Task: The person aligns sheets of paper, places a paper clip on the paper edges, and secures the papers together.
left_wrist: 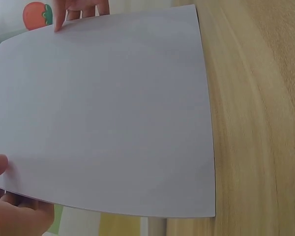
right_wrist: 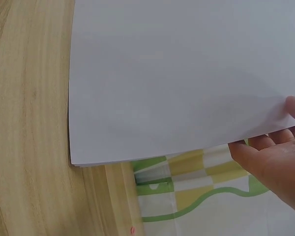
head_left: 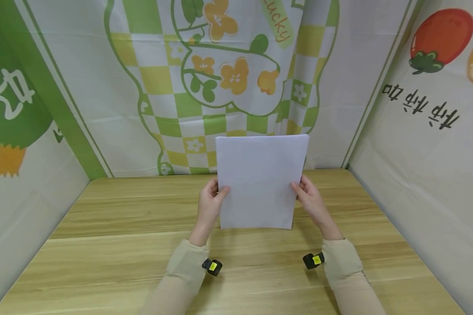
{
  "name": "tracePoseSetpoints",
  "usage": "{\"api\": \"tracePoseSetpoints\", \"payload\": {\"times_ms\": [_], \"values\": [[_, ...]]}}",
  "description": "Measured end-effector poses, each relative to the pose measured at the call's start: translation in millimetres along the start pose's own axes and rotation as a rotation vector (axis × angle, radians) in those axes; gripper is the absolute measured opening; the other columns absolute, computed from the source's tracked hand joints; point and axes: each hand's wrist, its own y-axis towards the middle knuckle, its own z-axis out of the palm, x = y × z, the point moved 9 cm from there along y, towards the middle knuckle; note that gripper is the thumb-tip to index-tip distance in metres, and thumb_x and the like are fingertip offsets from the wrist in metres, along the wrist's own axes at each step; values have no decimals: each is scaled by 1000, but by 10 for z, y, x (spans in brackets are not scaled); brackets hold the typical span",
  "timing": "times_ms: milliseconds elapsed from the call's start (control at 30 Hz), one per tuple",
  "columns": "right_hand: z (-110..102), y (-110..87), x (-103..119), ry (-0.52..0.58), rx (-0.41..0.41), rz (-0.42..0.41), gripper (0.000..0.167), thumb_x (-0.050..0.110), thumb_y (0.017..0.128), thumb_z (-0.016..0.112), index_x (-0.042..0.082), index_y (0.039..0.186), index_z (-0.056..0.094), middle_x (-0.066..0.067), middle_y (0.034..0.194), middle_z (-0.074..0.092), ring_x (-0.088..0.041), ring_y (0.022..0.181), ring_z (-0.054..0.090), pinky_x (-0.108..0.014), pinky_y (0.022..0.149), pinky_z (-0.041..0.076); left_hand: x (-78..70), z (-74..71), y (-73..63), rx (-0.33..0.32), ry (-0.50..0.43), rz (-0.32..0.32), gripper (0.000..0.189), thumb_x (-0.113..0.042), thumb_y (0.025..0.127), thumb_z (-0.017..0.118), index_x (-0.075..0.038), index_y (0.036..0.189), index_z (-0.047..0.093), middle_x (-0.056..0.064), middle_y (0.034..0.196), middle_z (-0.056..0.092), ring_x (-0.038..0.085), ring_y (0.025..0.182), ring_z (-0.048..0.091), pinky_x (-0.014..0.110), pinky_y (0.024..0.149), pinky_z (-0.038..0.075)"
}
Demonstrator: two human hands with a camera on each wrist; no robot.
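Note:
A stack of blank white paper (head_left: 260, 179) is held upright over the wooden table, its lower edge close to the tabletop. My left hand (head_left: 210, 203) pinches its left edge, thumb on the near face and fingers behind. On the opposite edge my right hand (head_left: 311, 199) grips the same way. Several layered sheets show at the corner of the paper (right_wrist: 137, 98) in the right wrist view. In the left wrist view the paper (left_wrist: 108, 113) spans between both hands, and the fingers behind it are partly hidden.
The wooden table (head_left: 114, 245) reaches back to a printed curtain (head_left: 153, 87) with green and yellow checks. White printed cloth walls (head_left: 429, 162) stand along both sides. A small black device with a yellow label (head_left: 213, 266) sits at each wrist over beige cuffs.

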Motion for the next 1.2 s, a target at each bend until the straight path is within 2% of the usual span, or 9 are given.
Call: {"api": "tracePoseSetpoints", "payload": {"times_ms": [200, 333, 600, 667, 733, 800, 933, 1067, 1200], "values": [[13, 6, -3, -6, 3, 13, 45, 17, 102, 41, 0, 144, 33, -26, 134, 48, -1, 103, 55, -22, 84, 49, 19, 28, -7, 44, -10, -19, 31, 1, 91, 54, 9, 122, 55, 28, 111, 62, 9, 87, 57, 18, 76, 46], [20, 10, -9, -22, 5, 20, 45, 18, 103, 40, 0, 143, 34, -26, 133, 49, -3, 103, 55, -22, 85, 49, 41, 45, -7, 65, -2, -35, 34, 0, 93, 51, 6, 126, 53, 25, 117, 61, 13, 94, 56, 18, 80, 45], [9, 1, 29, -94, -40, -2, 41, 15, 102, 41, -2, 140, 38, -27, 126, 52, -3, 101, 53, -17, 83, 45, 8, 53, -26, 70, -3, -19, 34, 1, 93, 49, 6, 127, 53, 24, 117, 62, 15, 97, 56, 19, 82, 45], [9, 3, 37, -93, -51, -9, 40, 13, 102, 41, -2, 139, 38, -23, 123, 54, -4, 100, 52, -17, 83, 45, -3, 58, -31, 72, 3, -11, 34, 2, 93, 49, 6, 127, 53, 25, 117, 61, 15, 97, 56, 18, 82, 44], [5, 8, 48, -89, -62, -19, 39, 12, 101, 42, -2, 138, 40, -17, 114, 56, -4, 94, 50, -18, 79, 43, -19, 62, -37, 72, 0, -9, 33, 1, 94, 49, 6, 126, 52, 25, 118, 61, 15, 98, 56, 18, 82, 44], [-1, 13, 69, -92, -72, -39, 38, 11, 101, 43, -2, 136, 42, -10, 96, 54, -5, 82, 47, -19, 70, 41, -42, 70, -43, 77, -6, -2, 33, 2, 94, 49, 7, 126, 52, 25, 119, 61, 17, 99, 56, 18, 82, 44], [-11, 18, 113, -105, -79, -80, 34, 9, 100, 44, -4, 131, 45, 2, 73, 40, -6, 63, 36, -21, 57, 32, -88, 82, -62, 87, -20, 7, 33, 2, 95, 48, 6, 127, 52, 24, 121, 60, 19, 103, 56, 16, 83, 45], [-11, 28, 145, -103, -76, -104, 31, 9, 100, 44, -6, 127, 46, 4, 67, 36, -5, 58, 33, -20, 52, 29, -107, 80, -71, 87, -26, 9, 33, 2, 95, 48, 5, 127, 53, 24, 121, 60, 17, 102, 56, 16, 82, 45], [-6, 41, 141, -95, -67, -107, 33, 10, 100, 44, -5, 129, 45, 3, 68, 37, -4, 59, 33, -20, 53, 30, -125, 72, -81, 86, -24, 16, 33, 3, 94, 49, 5, 127, 53, 24, 120, 60, 16, 100, 56, 18, 81, 45]]}}
